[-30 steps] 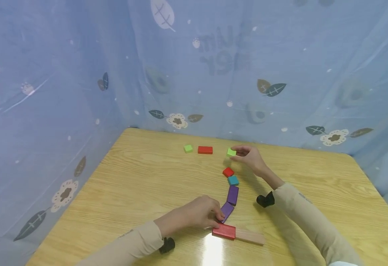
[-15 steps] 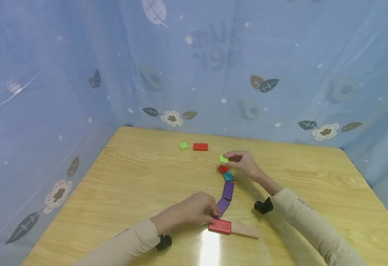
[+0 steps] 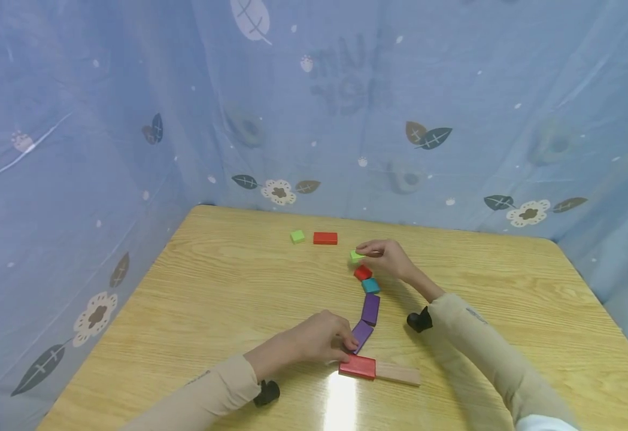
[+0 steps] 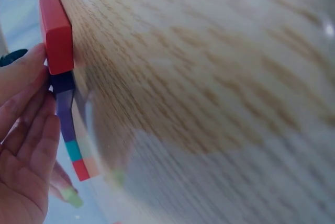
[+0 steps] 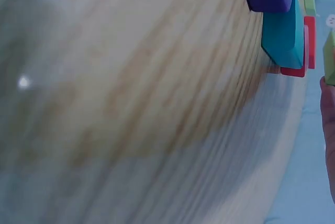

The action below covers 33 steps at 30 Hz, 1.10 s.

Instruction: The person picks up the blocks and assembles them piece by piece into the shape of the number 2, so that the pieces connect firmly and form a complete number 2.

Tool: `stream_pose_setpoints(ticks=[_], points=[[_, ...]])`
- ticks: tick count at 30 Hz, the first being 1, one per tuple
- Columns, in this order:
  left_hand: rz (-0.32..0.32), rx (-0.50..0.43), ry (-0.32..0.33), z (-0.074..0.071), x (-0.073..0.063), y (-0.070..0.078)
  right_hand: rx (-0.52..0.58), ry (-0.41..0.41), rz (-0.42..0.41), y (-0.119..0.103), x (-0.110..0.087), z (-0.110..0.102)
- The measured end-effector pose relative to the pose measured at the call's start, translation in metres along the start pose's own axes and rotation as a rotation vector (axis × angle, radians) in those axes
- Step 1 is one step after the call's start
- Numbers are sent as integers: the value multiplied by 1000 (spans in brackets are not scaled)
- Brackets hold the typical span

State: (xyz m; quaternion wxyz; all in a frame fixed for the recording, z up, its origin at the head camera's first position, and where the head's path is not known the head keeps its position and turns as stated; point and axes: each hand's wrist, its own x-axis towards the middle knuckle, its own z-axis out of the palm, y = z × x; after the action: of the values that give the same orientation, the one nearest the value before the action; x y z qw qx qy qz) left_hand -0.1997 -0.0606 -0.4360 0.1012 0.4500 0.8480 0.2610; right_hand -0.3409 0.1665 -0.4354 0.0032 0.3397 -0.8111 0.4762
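Note:
My right hand [image 3: 389,258] pinches a light green block [image 3: 356,256] between thumb and fingers, just beyond a small red block [image 3: 363,272] and apart from the table. From that red block a curved row runs toward me: a teal block [image 3: 370,285], two purple blocks [image 3: 370,309], a larger red block [image 3: 358,367] and a plain wooden block [image 3: 398,373]. My left hand [image 3: 319,338] rests at the row's bend, its thumb touching the larger red block [image 4: 57,35] and its other fingers loose beside the purple ones. The nearer purple block is partly hidden by fingertips.
Toward the back of the wooden table [image 3: 227,269] lie another green block [image 3: 297,237] and a red block [image 3: 325,238]. A patterned blue curtain [image 3: 314,120] hangs along the back and left side. A bright reflection marks the tabletop near me.
My right hand has carried the green block left and toward the row's far end, beyond the small red block. My left hand stays at the bend. The head view has shifted slightly.

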Motion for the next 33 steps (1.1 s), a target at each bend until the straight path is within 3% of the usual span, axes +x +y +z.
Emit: stream_pose_setpoints(ticks=[6,13,20,28,33], points=[[-3,10,-6,0,1,1,-66,-56,-12,6,8,1],[18,13,-2,1,2,0,-196,-192,32,9,17,0],[11,3,-2,0,2,0,-172,-267,-58,9,23,-4],[16,21,9,0,2,-1,-246,-203,58,4,29,5],[16,17,13,1,2,-2,-297,-176,87,1,32,12]])
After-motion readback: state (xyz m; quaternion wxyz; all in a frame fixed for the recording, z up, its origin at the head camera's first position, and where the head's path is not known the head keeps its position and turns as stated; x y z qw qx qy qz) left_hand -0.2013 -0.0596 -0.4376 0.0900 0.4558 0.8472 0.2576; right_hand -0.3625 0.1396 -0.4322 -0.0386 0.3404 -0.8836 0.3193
